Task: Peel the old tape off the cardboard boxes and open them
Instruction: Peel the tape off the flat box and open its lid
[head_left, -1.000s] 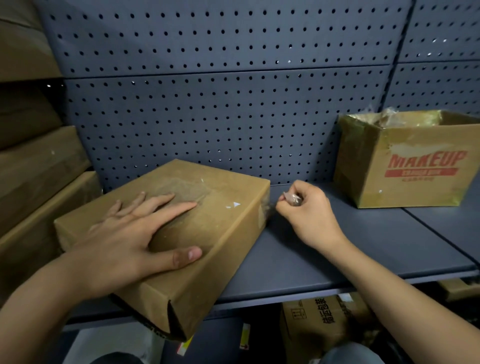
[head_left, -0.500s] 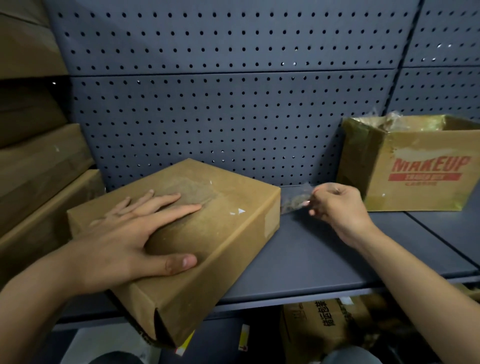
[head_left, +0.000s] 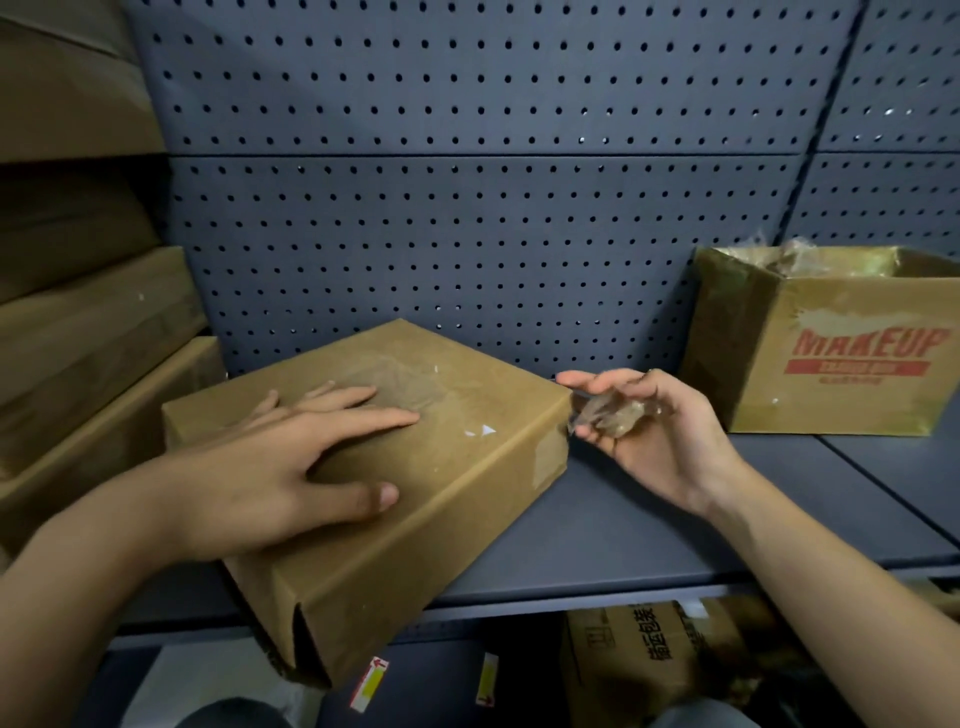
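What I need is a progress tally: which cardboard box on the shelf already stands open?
The box printed MAKEUP at the right of the shelf: its top is open. The flat box under the left hand is closed.

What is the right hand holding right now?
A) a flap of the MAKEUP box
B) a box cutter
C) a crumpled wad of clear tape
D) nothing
C: the right hand holds a crumpled clear tape wad in its curled fingers, just off the corner of the flat box, which the left hand presses down.
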